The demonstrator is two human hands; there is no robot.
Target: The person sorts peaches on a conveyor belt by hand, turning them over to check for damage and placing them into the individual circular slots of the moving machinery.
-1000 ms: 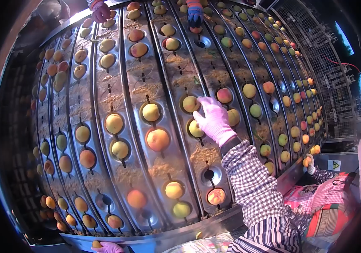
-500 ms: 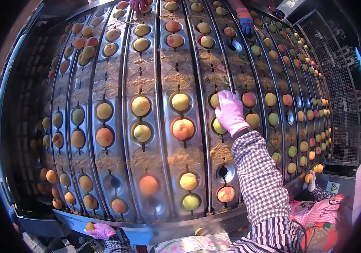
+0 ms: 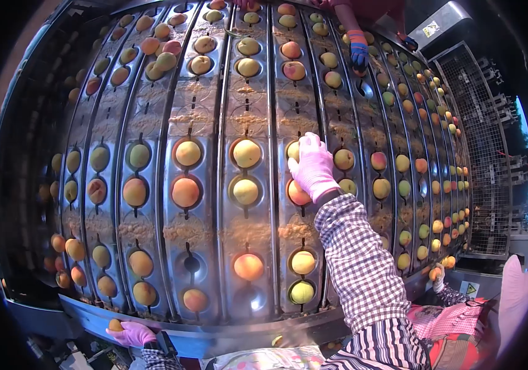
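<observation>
My right hand [image 3: 313, 165], in a pink glove, has its fingers curled around a yellow peach [image 3: 293, 150] seated in a metal cup. Just below the palm sits an orange peach [image 3: 298, 193], partly covered by the hand. At the lower left, beyond the tray's front edge, my left hand [image 3: 135, 334], also in a pink glove, pinches a small orange-brown peach [image 3: 116, 325]. Yellow peaches [image 3: 246, 153] fill the neighbouring cups to the left of my right hand.
Slatted metal trays [image 3: 254, 222] with paired cups and smeared pulp span the view. One cup [image 3: 192, 264] at lower left is empty. Across the machine, a co-worker's blue-orange glove [image 3: 357, 52] touches the cups. A wire-mesh guard [image 3: 476, 148] stands at right; another gloved hand [image 3: 439, 279] holds fruit below it.
The trays and their peaches have shifted right. My right hand has moved left onto a peach in the adjoining column. The left hand still holds its peach, slightly farther left.
</observation>
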